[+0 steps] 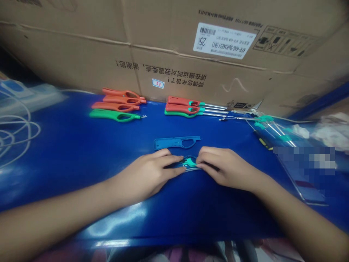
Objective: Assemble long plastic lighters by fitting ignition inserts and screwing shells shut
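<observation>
On the blue table in front of me lies a blue half-shell of a lighter handle (pixel 194 158) with a green trigger piece (pixel 189 162) in its opening. My left hand (pixel 156 170) holds the shell's left part, thumb and fingers closed around it and hiding much of it. At the other end, the fingertips of my right hand (pixel 225 166) pinch the shell near the trigger; what exactly lies under them is hidden. Just beyond both hands, a second blue handle half (pixel 177 142) rests with its hollow inner side up.
Several orange handles and a green handle (pixel 114 115) lie back left. Red and green lighters with metal tubes (pixel 182 108) lie by the cardboard box (pixel 163 43). To the right are green-and-metal parts (pixel 272 125), a screwdriver (pixel 263 141) and a phone-like slab (pixel 305 185); white cable (pixel 27 127) coils left.
</observation>
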A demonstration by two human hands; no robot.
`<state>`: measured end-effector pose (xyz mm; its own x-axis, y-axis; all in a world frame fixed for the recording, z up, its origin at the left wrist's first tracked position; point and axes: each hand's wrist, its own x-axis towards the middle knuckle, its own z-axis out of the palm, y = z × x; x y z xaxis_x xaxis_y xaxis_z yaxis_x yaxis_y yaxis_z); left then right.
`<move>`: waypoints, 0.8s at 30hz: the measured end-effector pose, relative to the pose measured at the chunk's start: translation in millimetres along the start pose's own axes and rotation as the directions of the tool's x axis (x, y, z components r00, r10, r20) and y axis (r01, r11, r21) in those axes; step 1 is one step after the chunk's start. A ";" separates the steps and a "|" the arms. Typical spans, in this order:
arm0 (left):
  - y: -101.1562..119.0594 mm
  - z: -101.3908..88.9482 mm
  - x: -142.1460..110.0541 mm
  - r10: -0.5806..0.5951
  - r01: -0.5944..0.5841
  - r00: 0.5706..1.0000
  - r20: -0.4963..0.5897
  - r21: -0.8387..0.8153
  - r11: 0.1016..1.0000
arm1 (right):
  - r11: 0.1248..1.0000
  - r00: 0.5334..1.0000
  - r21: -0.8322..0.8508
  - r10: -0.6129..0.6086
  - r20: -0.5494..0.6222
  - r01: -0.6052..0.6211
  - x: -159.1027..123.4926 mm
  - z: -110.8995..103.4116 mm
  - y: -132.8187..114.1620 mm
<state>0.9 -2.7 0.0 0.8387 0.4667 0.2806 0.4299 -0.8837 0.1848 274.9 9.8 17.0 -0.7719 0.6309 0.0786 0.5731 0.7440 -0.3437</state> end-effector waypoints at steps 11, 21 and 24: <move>-1.0 -0.3 -0.3 0.014 -0.014 0.999 -0.046 -0.014 1.000 | 0.996 0.995 0.072 -0.038 -0.088 0.045 -0.3 8.0 5.3; -1.1 -1.1 0.5 0.014 -0.015 0.999 -0.031 -0.013 1.000 | 0.994 0.986 0.034 -0.101 -0.130 0.106 0.3 12.1 5.0; -1.0 -1.2 0.0 0.012 -0.013 1.000 -0.023 -0.006 1.000 | 0.993 0.983 0.022 -0.109 -0.150 0.113 -0.3 12.8 3.8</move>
<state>0.1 -1.8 0.9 0.8362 0.4563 0.3042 0.4173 -0.8894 0.1868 273.8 9.6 3.6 -0.7797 0.5720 0.2547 0.4756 0.8056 -0.3533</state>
